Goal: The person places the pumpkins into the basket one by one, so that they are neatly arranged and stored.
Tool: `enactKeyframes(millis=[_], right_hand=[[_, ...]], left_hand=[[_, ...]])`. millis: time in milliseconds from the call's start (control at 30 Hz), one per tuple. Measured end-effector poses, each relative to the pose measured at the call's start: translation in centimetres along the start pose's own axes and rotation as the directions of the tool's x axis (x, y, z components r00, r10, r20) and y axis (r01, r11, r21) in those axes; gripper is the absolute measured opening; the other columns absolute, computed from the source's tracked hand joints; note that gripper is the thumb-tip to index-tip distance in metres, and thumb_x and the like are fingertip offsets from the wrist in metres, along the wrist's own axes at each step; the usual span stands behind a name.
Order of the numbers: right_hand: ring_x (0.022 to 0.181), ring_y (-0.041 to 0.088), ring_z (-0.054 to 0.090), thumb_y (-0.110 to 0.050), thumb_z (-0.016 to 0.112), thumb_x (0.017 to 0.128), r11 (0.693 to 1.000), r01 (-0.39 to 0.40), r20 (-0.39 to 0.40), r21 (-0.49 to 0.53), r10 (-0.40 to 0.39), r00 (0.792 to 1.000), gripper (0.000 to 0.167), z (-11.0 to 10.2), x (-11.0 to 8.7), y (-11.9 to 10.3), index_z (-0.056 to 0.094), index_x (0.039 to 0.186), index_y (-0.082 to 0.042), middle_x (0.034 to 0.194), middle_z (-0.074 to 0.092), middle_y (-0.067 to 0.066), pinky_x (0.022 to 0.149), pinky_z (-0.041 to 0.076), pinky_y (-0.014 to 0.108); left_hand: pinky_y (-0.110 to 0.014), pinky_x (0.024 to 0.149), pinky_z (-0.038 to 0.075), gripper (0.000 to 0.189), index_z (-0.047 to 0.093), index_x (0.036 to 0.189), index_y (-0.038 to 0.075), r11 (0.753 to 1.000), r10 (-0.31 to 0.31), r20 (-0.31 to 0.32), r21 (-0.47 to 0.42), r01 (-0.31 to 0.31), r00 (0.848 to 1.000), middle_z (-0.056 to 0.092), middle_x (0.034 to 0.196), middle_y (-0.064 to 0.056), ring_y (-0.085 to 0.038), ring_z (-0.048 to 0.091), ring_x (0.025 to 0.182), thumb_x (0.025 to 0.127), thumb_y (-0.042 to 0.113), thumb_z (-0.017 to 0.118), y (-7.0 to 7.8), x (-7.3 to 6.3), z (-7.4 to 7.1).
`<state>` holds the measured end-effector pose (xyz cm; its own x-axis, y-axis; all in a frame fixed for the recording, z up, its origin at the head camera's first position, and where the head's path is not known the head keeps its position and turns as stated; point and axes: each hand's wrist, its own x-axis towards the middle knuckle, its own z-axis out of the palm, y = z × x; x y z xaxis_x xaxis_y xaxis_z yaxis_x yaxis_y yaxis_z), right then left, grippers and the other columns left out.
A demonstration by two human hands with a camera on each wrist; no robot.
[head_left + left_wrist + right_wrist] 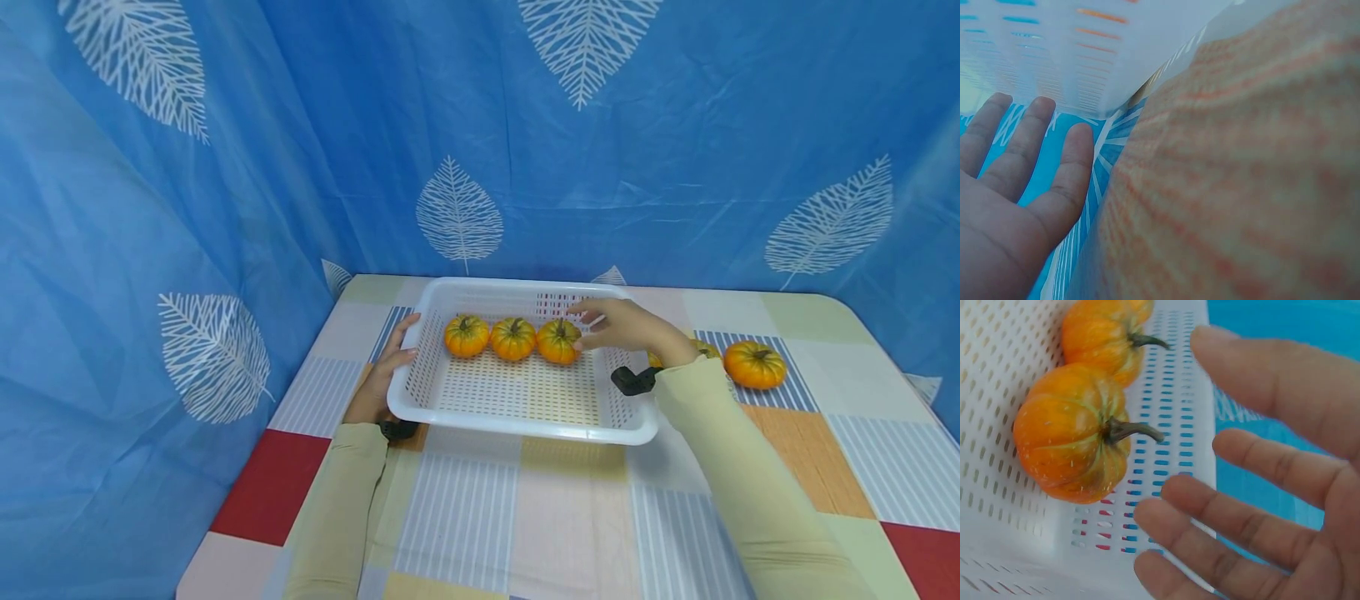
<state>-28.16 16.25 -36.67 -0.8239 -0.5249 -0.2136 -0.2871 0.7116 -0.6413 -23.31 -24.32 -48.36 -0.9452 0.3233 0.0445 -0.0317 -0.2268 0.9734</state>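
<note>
A white perforated plastic basket holds three orange-and-green pumpkins in a row: one on the left, a middle pumpkin and a right-hand pumpkin. My right hand hovers over the basket's right half beside the right-hand pumpkin. In the right wrist view its fingers are spread and slightly bent, apart from the nearest pumpkin and its stem. My left hand is at the basket's left side, fingertips right at the rim. The left wrist view shows its fingers extended along the outer wall, holding nothing.
More pumpkins lie on the table right of the basket: one in plain sight, others partly hidden behind my right wrist. A checkered cloth covers the table. Blue curtains with white leaf prints hang behind and at the left.
</note>
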Motion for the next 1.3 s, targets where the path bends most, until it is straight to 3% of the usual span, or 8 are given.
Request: enactKeyframes(millis=[200,467,633,800,1033,1167,1267,1300], right_hand=[[0.132,0.051,0.060,-0.014,0.073,0.103,0.982,0.064,0.030,0.176,-0.070,0.997,0.062,-0.3,-1.2,0.9,0.049,0.156,0.006,0.149,0.055,0.035,0.108,0.050,0.062],[0.133,0.045,0.061,-0.012,0.071,0.104,0.966,0.124,-0.014,0.226,-0.124,0.992,0.058,-0.6,-2.7,1.8,0.049,0.156,0.006,0.148,0.059,0.032,0.109,0.051,0.058],[0.135,0.040,0.061,-0.014,0.072,0.105,0.946,0.117,-0.024,0.304,-0.115,0.993,0.061,-0.6,-3.7,2.6,0.048,0.157,0.004,0.153,0.056,0.029,0.107,0.054,0.046],[0.130,0.034,0.066,-0.014,0.069,0.106,0.906,0.130,-0.057,0.402,-0.118,0.991,0.059,-0.5,-4.8,3.6,0.048,0.158,0.003,0.149,0.059,0.029,0.102,0.055,0.032],[0.120,0.020,0.071,-0.009,0.066,0.107,0.858,0.178,-0.149,0.482,-0.119,0.982,0.052,0.1,-6.4,4.6,0.049,0.154,0.007,0.139,0.066,0.021,0.098,0.056,0.026],[0.115,0.015,0.072,-0.001,0.064,0.106,0.800,0.250,-0.224,0.546,-0.147,0.963,0.041,0.9,-7.2,5.0,0.061,0.146,-0.005,0.132,0.071,0.010,0.095,0.058,0.025],[0.112,0.012,0.072,0.002,0.064,0.105,0.780,0.297,-0.282,0.551,-0.161,0.946,0.038,1.5,-7.7,5.3,0.066,0.140,-0.010,0.126,0.074,0.001,0.095,0.057,0.023],[0.112,0.011,0.072,0.003,0.064,0.105,0.778,0.310,-0.301,0.546,-0.163,0.940,0.037,1.6,-7.9,5.4,0.066,0.141,-0.007,0.125,0.075,0.001,0.094,0.057,0.023]], left_hand=[[-0.059,0.114,0.034,0.066,0.024,0.162,0.036,1.000,-0.004,-0.003,-0.002,0.004,1.000,0.006,0.180,-0.008,-0.044,0.027,0.147,0.101,0.019,0.040,0.2,0.1,0.3],[-0.052,0.109,0.038,0.063,0.027,0.159,0.039,1.000,0.008,0.009,-0.002,-0.008,1.000,0.006,0.180,-0.010,-0.043,0.028,0.145,0.101,0.018,0.039,0.2,0.2,0.2],[-0.050,0.108,0.039,0.062,0.027,0.158,0.037,1.000,0.013,0.011,-0.016,-0.013,1.000,0.005,0.179,-0.011,-0.042,0.027,0.144,0.101,0.016,0.039,0.1,0.2,0.1],[-0.051,0.109,0.038,0.064,0.026,0.160,0.036,1.000,0.013,0.009,-0.016,-0.013,1.000,0.004,0.180,-0.011,-0.042,0.027,0.145,0.100,0.016,0.039,0.2,0.1,0.3],[-0.050,0.108,0.039,0.066,0.023,0.162,0.035,1.000,-0.008,-0.008,-0.013,0.008,1.000,0.006,0.180,-0.009,-0.041,0.028,0.145,0.100,0.019,0.041,0.2,0.1,0.4],[-0.051,0.108,0.037,0.067,0.024,0.162,0.036,1.000,-0.004,-0.001,-0.017,0.004,1.000,0.005,0.180,-0.009,-0.041,0.027,0.145,0.100,0.019,0.040,0.3,0.1,0.4],[-0.052,0.109,0.035,0.066,0.024,0.162,0.035,1.000,0.005,0.003,-0.016,-0.005,1.000,0.005,0.180,-0.010,-0.041,0.026,0.145,0.100,0.018,0.039,0.3,0.0,0.4],[-0.053,0.110,0.035,0.066,0.024,0.162,0.034,1.000,0.009,0.006,-0.011,-0.009,1.000,0.005,0.180,-0.011,-0.042,0.026,0.145,0.100,0.018,0.039,0.2,0.0,0.3]])
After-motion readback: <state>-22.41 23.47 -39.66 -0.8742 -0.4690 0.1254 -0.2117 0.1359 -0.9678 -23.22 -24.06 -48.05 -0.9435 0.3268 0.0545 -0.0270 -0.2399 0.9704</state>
